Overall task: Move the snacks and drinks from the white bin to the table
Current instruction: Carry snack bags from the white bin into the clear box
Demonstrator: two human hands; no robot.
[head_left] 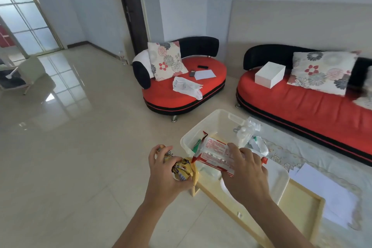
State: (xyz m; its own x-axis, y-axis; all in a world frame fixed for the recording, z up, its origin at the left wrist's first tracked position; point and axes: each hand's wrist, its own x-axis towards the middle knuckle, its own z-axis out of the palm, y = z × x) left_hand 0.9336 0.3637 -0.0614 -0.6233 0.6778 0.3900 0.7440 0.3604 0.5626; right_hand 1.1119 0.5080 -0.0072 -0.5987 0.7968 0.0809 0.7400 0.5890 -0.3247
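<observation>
1. The table (302,159) runs along the lower right. It has a pale wooden frame and a flowered cloth, and white paper sheets (324,189) lie on it.
2. The white bin (219,121), translucent plastic, sits on the table's far left end. Its lid appears to lie flat on the near side.
3. The right hand (246,171) holds a red-and-white snack packet (215,151) above the bin's near edge. The fingers are curled over the packet's near end and the thumb is hidden beneath.
   - The packet looks light, with a thin, slick film that crinkles.
   - Its contents may be brittle, so a gentle hold across the flat faces or on a sealed end seems best.
4. The left hand (165,169) hangs over the floor just left of the bin. It is closed firmly round a crumpled yellow snack packet (182,168), which looks soft, light and easily squashed.
5. A clear bottle (242,137), wrapped in loose clear plastic, stands at the bin's far right side. I cannot tell whether it is inside or just beside the bin.
   - It is probably the heaviest item. It would be better taken round its body than by the slippery wrap.
6. A green packet (196,145) stands inside the bin against the left wall.
7. Small red print covers the back of the red-and-white packet, and dark print marks the yellow one. Neither can be read, and no brand can be made out.
</observation>
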